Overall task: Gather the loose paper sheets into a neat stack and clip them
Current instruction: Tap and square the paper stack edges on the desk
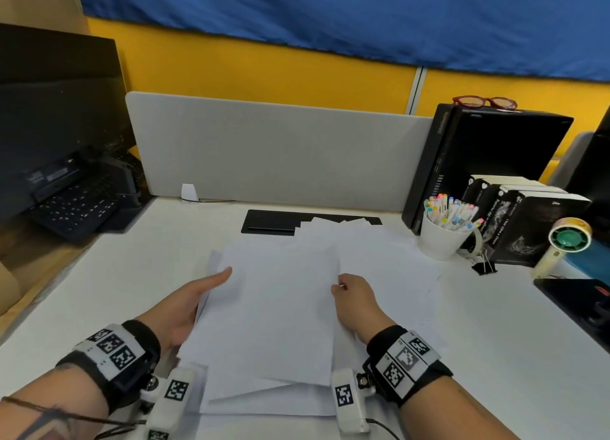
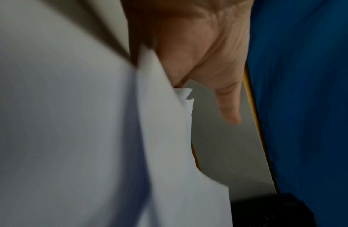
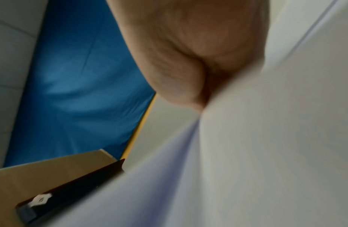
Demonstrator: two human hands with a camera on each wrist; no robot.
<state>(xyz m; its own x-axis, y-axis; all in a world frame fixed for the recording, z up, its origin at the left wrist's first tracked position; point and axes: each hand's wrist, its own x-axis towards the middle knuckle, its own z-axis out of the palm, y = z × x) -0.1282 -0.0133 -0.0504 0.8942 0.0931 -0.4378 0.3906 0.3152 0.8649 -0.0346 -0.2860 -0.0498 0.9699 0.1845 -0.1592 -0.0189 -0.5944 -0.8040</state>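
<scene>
Between the left hand (image 1: pixel 185 302) and right hand (image 1: pixel 355 299), both grasping side edges, white paper sheets (image 1: pixel 274 310) run lengthwise away; unaligned sheets spread beyond the right grip.

The left hand (image 1: pixel 185 304) has its fingers hidden beneath the paper sheets (image 1: pixel 274 310); both wrist views of those sheets are blurred, and the right hand (image 1: pixel 355 299) shows no fingertips.

An office: desk divider (image 1: pixel 277 149), keyboard (image 1: pixel 74 205), marker cup (image 1: pixel 440 238), binder clip (image 1: pixel 483 268).
</scene>
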